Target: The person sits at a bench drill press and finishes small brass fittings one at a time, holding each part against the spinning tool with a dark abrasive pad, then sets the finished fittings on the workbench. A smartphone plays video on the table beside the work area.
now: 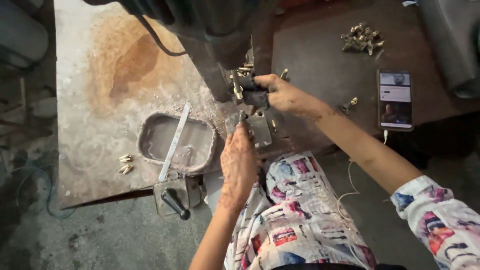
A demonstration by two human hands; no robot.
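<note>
Left hand (239, 165) rests on the dark jig plate (257, 127) at the desk (90, 125) edge, fingers hidden, grip cannot be told. Right hand (280, 92) has its fingers closed on a brass fitting (237, 86), long axis roughly upright under the press head (215, 30). Risk: both hands sit close under the head; a skewed fitting could slip or pinch them.

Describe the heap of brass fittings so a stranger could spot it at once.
Start at the dark brown table top right of the machine. Near its far edge, beyond the lit phone, lies the heap of brass fittings. Unlike the few brass pieces lying on the pale, stained bench at left, it is a tangled heap on dark metal.
</note>
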